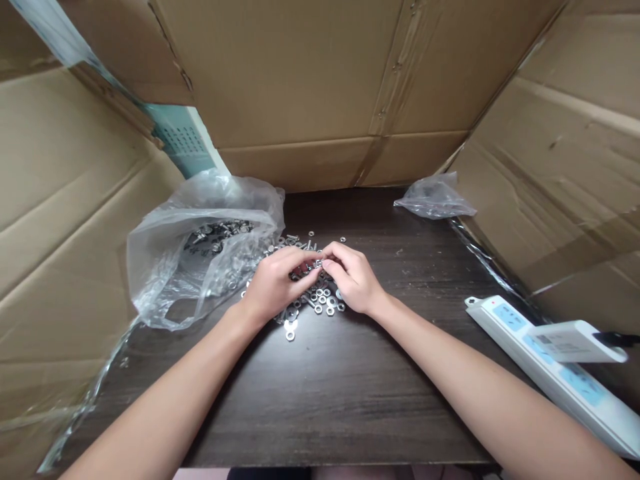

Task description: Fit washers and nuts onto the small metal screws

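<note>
A pile of small metal nuts, washers and bolts (320, 300) lies on the dark wooden table (325, 387). My left hand (277, 283) and my right hand (353, 273) meet over the pile, fingertips pinched together around a small metal part that I cannot make out. A clear plastic bag (200, 253) with more metal hardware inside lies open just left of my left hand.
Cardboard walls stand at the left (65, 233), back (310, 87) and right (565, 167). A crumpled empty clear bag (435, 199) lies at the back right. A white power strip (555, 367) with a white plug adapter in it lies at the right front.
</note>
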Action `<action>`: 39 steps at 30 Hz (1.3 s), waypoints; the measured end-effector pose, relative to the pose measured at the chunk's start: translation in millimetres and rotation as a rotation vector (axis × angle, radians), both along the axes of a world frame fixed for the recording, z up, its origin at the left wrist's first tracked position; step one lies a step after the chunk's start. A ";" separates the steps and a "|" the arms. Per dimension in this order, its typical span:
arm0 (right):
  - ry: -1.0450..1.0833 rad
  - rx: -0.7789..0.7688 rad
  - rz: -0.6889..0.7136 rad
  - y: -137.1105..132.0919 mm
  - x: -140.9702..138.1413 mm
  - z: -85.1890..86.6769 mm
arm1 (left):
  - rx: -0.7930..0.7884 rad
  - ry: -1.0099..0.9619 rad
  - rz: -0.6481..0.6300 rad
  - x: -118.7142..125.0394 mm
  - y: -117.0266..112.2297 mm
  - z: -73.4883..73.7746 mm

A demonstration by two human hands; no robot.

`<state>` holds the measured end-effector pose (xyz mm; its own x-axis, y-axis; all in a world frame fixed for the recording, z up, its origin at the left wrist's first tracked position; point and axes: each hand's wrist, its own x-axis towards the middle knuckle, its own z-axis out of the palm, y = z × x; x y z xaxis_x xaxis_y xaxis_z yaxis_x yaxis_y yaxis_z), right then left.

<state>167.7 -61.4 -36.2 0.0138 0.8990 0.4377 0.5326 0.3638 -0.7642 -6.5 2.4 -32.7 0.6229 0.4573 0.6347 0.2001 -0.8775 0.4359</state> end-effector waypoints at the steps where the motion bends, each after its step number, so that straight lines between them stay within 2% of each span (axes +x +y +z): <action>1: 0.000 -0.005 0.002 -0.2 0.2 0.1 | 0.004 -0.003 0.001 0.1 -0.1 -0.2; 39: -0.046 0.004 -0.002 0.0 -1.1 -1.4 | 0.039 0.039 0.029 -0.3 0.3 -0.6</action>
